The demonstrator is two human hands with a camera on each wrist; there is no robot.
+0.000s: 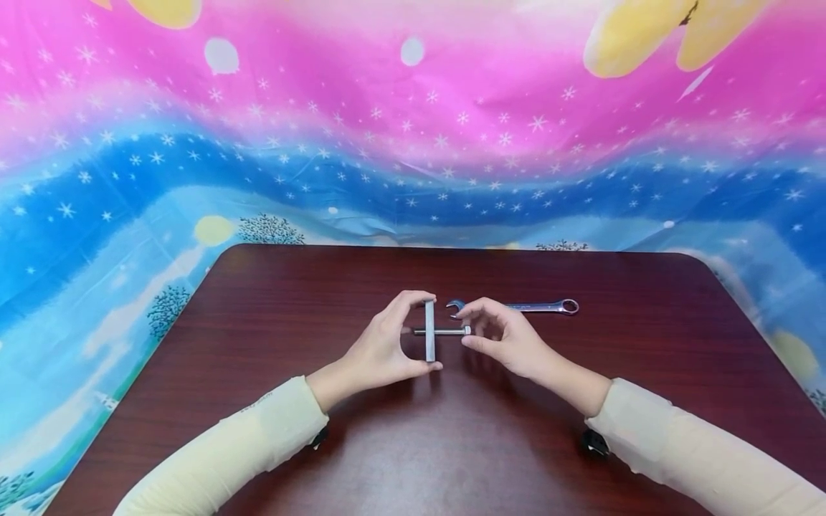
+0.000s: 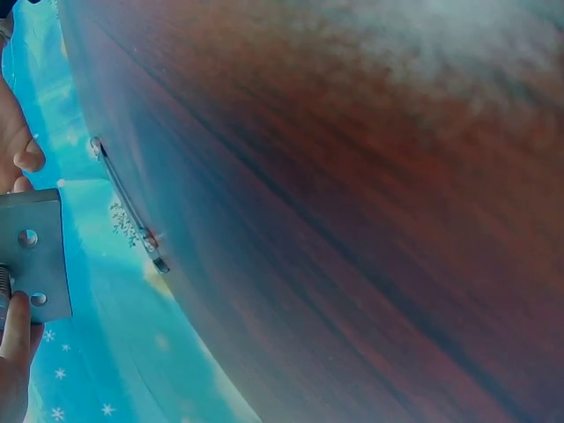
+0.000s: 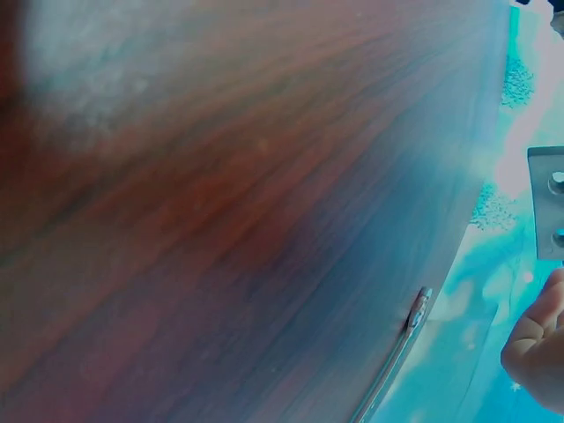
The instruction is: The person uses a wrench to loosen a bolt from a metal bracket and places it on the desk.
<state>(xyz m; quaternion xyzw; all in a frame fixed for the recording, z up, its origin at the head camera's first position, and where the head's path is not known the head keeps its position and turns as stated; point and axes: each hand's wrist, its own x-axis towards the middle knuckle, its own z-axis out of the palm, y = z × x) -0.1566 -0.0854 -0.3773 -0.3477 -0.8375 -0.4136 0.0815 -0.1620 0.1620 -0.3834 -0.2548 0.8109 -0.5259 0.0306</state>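
The left hand (image 1: 381, 340) is spreading wide, gripping a metal plate (image 1: 430, 347) between thumb and fingertips. The right hand (image 1: 510, 342), fingers curling, is holding a bolt (image 1: 449, 332) (running through the plate) by its head; a wrench (image 1: 545, 308) is lying just beyond that hand.

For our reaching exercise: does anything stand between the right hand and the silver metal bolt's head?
Nothing visible; the right hand is at the bolt's head. The long silver metal wrench lies farther back.
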